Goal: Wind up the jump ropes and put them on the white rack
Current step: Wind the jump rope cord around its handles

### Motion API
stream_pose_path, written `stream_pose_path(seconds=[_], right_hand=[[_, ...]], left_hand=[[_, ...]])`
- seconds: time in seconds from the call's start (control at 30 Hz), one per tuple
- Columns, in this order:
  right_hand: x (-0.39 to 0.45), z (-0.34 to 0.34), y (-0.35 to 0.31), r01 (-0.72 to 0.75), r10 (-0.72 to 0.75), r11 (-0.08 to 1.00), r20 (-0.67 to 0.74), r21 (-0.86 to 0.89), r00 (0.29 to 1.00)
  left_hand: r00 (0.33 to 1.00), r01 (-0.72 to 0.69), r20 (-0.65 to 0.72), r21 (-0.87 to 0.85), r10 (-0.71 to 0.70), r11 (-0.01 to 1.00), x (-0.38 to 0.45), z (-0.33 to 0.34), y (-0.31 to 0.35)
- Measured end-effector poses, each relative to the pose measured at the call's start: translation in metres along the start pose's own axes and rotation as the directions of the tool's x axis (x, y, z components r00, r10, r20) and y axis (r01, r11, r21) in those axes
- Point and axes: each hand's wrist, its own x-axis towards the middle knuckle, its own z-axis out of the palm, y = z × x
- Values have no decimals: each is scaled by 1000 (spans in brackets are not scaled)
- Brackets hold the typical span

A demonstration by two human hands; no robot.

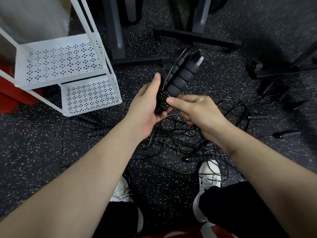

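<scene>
Hands meet over the speckled floor (42, 143): the left hand (147, 103) grips a jump rope's ribbed black handles (180, 78), while the right hand (192, 109) pinches its cord against them. Tangled ropes (180, 140) lie below, beside the white rack (68, 66).

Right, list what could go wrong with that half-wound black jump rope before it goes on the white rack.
1. The thin black cord wound round the ribbed black foam handles trails into the tangled pile of black cords on the speckled floor; pulling may snag or drag other ropes.
2. The left hand and right hand hold loose coils; they could spring undone on the way to the perforated white metal rack.
3. Cords lie by the white shoes: a trip risk.
</scene>
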Motion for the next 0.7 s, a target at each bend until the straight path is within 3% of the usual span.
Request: stream_pose_path(seconds=[0.23,0.4,0.6,0.7], right_hand=[[-7,14,3,102,-100,992,35,-70,994],[-6,2,0,122,-93,974,152,-190,984],[-5,-25,-2,179,-35,938,431,-298,902],[-3,-33,-2,157,-2,928,418,-337,908]], left_hand=[[982,-69,-172,28,73,997,2,-3,2],[977,-22,-213,-130,-7,991,3,-12,13],[993,69,-65,-337,-96,939,3,-23,22],[993,111,10,-309,-114,945,1,-21,22]])
